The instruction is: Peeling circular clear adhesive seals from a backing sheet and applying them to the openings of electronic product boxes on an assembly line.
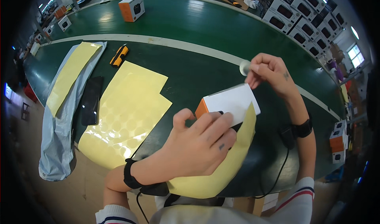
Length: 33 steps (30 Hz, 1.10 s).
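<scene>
A small white and orange box [233,101] lies tilted in front of me. My left hand [202,147] curls its fingers over the near side of the box and holds it; the fingertips partly hide that side. Beneath the hand a curved yellow backing sheet [213,182] bends up against the box. My right hand [271,73] is raised just past the box's far right corner. Its thumb and fingers are pinched on a round clear sticker [244,67], which sticks out to the left, apart from the box.
Another yellow sheet with round clear stickers [126,113] lies left, beside a black phone [92,101], a yellow cutter [119,56] and a pale plastic bag [59,156]. A boxed item [132,8] stands on the green belt [178,18]. Stacked boxes [304,18] rise at far right.
</scene>
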Each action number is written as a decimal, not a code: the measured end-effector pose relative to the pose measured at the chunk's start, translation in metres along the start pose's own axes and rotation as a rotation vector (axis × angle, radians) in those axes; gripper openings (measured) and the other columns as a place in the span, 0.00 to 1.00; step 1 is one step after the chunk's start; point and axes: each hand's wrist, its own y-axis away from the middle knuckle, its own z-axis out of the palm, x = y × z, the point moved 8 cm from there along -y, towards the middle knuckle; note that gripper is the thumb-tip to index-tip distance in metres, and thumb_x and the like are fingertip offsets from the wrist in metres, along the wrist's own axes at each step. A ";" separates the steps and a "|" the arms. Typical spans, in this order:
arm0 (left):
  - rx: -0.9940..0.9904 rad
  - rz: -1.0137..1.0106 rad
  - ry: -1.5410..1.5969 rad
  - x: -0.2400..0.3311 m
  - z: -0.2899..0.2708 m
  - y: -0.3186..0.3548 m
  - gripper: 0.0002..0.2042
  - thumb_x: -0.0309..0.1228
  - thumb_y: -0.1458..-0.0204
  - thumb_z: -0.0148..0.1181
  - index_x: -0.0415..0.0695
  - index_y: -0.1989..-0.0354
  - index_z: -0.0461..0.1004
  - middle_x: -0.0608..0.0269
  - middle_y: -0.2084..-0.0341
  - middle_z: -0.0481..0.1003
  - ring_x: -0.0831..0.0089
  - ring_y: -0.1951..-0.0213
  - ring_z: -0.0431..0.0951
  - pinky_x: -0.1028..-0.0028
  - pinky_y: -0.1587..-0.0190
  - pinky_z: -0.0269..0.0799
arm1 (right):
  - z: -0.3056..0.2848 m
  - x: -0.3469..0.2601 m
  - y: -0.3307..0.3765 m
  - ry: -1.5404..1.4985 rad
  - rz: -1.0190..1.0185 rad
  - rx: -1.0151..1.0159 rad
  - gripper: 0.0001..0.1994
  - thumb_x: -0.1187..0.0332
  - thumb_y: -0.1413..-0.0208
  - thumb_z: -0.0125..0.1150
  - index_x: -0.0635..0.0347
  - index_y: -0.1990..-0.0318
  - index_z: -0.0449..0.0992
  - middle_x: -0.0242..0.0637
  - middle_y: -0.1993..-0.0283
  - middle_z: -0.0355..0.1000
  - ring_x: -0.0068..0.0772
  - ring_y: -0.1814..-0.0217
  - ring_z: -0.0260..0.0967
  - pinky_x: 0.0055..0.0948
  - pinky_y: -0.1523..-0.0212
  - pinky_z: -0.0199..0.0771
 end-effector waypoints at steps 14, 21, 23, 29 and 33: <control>-0.021 0.081 0.090 -0.011 0.018 -0.013 0.05 0.32 0.61 0.61 0.50 0.79 0.71 0.59 0.51 0.68 0.57 0.50 0.65 0.47 0.45 0.59 | 0.035 -0.035 -0.015 0.332 -0.439 -0.191 0.02 0.77 0.57 0.59 0.66 0.75 0.73 0.39 0.64 0.76 0.24 0.66 0.71 0.23 0.59 0.73; 0.101 0.209 0.283 -0.021 0.023 -0.016 0.05 0.30 0.65 0.63 0.50 0.83 0.71 0.62 0.57 0.69 0.57 0.55 0.63 0.57 0.59 0.64 | 0.046 -0.035 -0.020 0.231 -0.415 -0.318 0.03 0.79 0.60 0.59 0.63 0.79 0.72 0.42 0.67 0.78 0.25 0.69 0.75 0.22 0.66 0.74; 0.131 0.230 0.316 -0.023 0.024 -0.016 0.09 0.27 0.68 0.64 0.49 0.87 0.67 0.63 0.56 0.70 0.57 0.56 0.62 0.60 0.64 0.65 | 0.046 -0.033 -0.020 0.223 -0.421 -0.341 0.03 0.79 0.60 0.59 0.63 0.79 0.72 0.43 0.67 0.78 0.25 0.70 0.75 0.21 0.67 0.74; 0.111 0.225 0.326 -0.023 0.023 -0.018 0.02 0.33 0.62 0.61 0.54 0.77 0.76 0.63 0.62 0.69 0.59 0.56 0.64 0.56 0.55 0.63 | 0.050 -0.032 -0.016 0.203 -0.351 -0.441 0.02 0.79 0.60 0.60 0.65 0.76 0.73 0.43 0.67 0.77 0.27 0.65 0.76 0.23 0.63 0.76; 0.135 0.229 0.317 -0.023 0.021 -0.018 0.03 0.32 0.64 0.62 0.54 0.78 0.76 0.64 0.63 0.69 0.60 0.56 0.65 0.58 0.55 0.63 | 0.051 -0.041 -0.007 0.236 -0.413 -0.445 0.03 0.78 0.59 0.61 0.64 0.76 0.72 0.43 0.67 0.77 0.27 0.67 0.75 0.22 0.65 0.75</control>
